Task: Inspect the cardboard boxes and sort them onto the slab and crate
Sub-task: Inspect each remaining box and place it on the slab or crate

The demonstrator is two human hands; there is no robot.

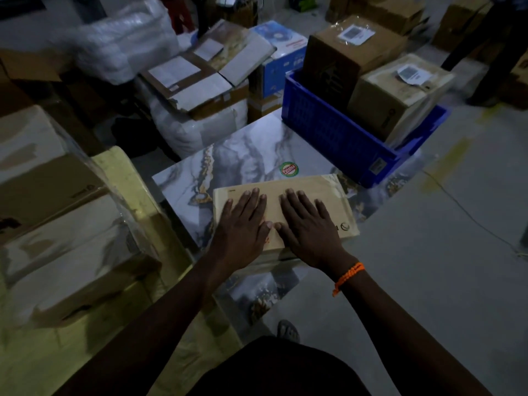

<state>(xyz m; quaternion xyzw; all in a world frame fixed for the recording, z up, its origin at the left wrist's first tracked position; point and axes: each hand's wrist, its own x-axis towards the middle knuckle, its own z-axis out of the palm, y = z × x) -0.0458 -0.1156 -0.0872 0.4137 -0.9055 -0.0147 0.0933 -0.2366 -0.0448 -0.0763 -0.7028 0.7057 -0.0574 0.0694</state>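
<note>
Inside blue crate (337, 138) two cardboard boxes (380, 81), both hands' grip flat, spread on flat box (328, 190)

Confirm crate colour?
Blue crate, seen clearly in the head view.

Open marble beyond the flat box, crate walling the far right

Bare slab (245, 150) lies behind the flat box (308, 185); the blue crate (328, 132) blocks its far-right corner, wrapped cartons (57, 210) crowd its left.

A flat box (285, 208) lies on the slab (237, 155); the crate (337, 135), at two o'clock, holds two boxes (380, 78).
</note>
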